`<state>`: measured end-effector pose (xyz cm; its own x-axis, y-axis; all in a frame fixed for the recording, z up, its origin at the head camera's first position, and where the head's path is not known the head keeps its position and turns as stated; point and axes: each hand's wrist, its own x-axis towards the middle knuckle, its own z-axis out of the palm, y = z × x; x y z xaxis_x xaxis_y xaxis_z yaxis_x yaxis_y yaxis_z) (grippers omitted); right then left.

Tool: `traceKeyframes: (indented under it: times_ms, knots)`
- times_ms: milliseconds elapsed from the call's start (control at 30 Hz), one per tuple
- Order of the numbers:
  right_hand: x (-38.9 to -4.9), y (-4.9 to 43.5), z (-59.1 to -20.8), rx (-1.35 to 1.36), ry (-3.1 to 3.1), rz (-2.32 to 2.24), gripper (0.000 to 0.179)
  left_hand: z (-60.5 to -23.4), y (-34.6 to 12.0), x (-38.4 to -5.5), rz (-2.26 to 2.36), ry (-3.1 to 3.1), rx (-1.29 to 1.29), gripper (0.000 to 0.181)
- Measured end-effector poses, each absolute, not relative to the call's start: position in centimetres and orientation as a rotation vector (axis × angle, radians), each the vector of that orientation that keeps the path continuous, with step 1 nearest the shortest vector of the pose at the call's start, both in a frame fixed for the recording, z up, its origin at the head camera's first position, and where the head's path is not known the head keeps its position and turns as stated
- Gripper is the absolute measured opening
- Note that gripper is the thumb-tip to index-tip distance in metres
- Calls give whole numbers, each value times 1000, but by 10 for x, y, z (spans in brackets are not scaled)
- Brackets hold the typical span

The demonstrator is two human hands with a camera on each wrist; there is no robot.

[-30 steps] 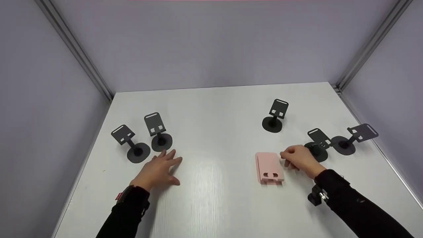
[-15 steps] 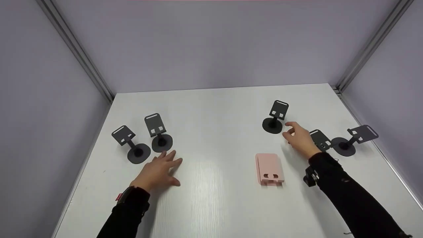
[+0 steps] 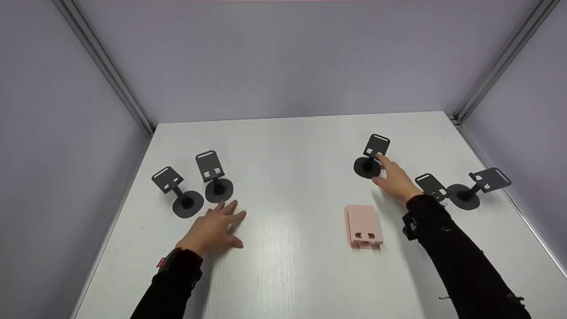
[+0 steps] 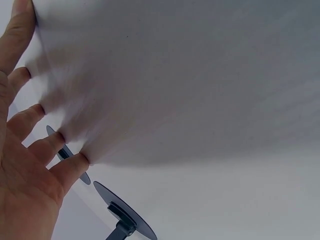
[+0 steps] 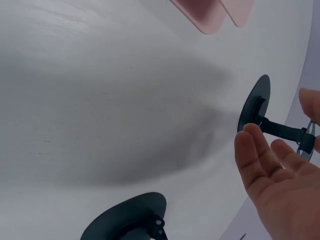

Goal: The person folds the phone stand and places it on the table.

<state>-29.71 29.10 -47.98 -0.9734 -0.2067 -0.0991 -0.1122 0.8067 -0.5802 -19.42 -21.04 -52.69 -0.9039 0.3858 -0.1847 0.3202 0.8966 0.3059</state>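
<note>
On the white table, a dark phone stand [image 3: 376, 144] with a round base and tilted plate stands at the back right. My right hand [image 3: 396, 179] reaches to it: the index fingertip overlaps the plate's lower corner, and the thumb lies apart, beside the base's edge. In the right wrist view, this stand's arm [image 5: 284, 131] runs behind the loosely bent fingers [image 5: 246, 150]. My left hand [image 3: 215, 228] rests on the table with fingers spread, holding nothing. Just beyond its fingertips is another dark phone stand [image 3: 209, 166]. A folded pink phone stand [image 3: 363, 223] lies nearer, front right.
A further dark phone stand [image 3: 167, 179] stands at the far left. Two more dark stands sit at the right, one [image 3: 429, 185] partly hidden by the right wrist and the other [image 3: 489, 179] near the table's right edge. Grey panels [image 3: 283, 57] enclose the table.
My right hand has moved from beside the pink stand away toward the back, up to the dark stand there. The left hand has stayed in place.
</note>
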Motion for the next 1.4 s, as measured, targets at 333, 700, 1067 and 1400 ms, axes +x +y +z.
traceKeyframes:
  times_ms: [333,700,1067,1400]
  knots:
    - [-297,292,-480,-207,2889,-971,43,-527,-211,-194,436,2800,526,89]
    - [-291,288,-484,-69,2949,-909,31,-529,-212,-196,451,2802,529,88]
    - [-289,285,-483,106,3016,-976,29,-529,-211,-196,459,2795,521,88]
    - [-293,291,-478,135,2762,-1135,89,-529,-213,-195,445,2798,521,88]
